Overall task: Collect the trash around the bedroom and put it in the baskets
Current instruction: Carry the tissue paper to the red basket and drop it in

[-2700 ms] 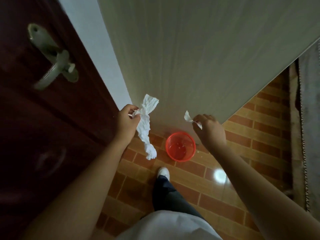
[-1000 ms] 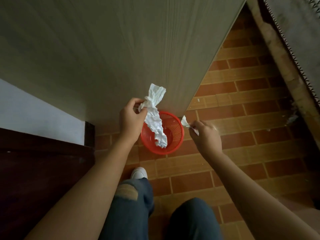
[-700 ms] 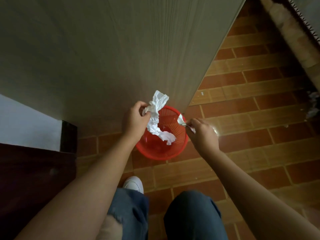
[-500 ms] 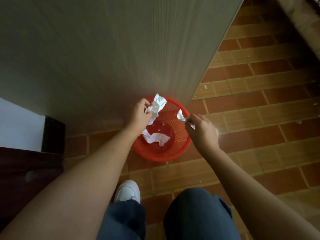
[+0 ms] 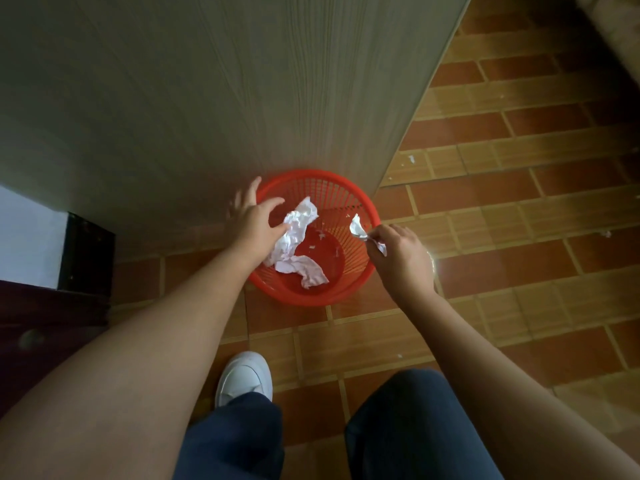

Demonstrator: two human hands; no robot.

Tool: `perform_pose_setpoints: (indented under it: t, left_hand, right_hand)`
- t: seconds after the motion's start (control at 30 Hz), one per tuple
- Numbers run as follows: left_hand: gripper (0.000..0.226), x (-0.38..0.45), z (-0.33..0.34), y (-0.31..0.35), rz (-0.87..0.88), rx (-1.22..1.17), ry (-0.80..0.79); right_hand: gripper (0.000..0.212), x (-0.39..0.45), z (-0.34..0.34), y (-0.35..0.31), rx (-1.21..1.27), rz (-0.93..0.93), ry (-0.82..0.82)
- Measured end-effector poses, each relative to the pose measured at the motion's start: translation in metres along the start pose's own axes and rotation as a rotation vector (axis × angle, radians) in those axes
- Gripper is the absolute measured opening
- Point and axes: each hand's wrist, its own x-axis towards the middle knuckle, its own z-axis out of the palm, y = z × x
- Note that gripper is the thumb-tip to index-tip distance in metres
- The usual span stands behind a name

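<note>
A long crumpled white tissue (image 5: 294, 244) lies inside the round red slatted plastic basket (image 5: 360, 271), draped from the near-left wall down onto the basket's floor, where a few tiny white flecks are scattered. The left hand (image 5: 254, 220) hovers over the basket's left rim with its fingers spread and straight, gripping nothing; whether a fingertip grazes the tissue cannot be told. The right hand (image 5: 401, 252) sits at the basket's right rim with finger and thumb pinched on a small twisted scrap of white paper (image 5: 358, 230), which pokes out over the basket's opening. Both pieces look almost weightless, soft and limp, so they should crush to any shape and hold no form of their own; a light pinch anywhere on a fold is enough, and a hard squeeze adds nothing. Thin paper tears easily, and the scrap is small enough to cling to skin, so parting the fingers right over the opening seems wiser than flicking. The basket stands on the reddish-brown brick-pattern tiled floor (image 5: 502, 237) just against a pale wood-grain panel (image 5: 242, 81). More white bits (image 5: 411, 159) lie on the tiles beyond, likely best pinched up singly.
</note>
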Motion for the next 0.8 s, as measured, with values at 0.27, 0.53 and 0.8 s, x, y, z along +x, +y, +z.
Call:
perform_pose_setpoints:
  t: [0.27,0.53,0.8]
  left_hand:
    - [0.057,0.003,0.004,-0.017,-0.22,-0.205,0.031]
    - [0.04,0.003,0.007,-0.026,-0.24,-0.2,0.135]
    - [0.04,-0.002,0.006,-0.029,-0.26,-0.197,0.128]
  right_hand:
    - [0.016,0.006,-0.002,0.001,-0.056,-0.036,-0.028]
    - [0.017,0.028,0.018,-0.021,-0.101,-0.187,-0.096]
    - [0.026,0.036,0.053,-0.024,-0.274,-0.168,-0.351]
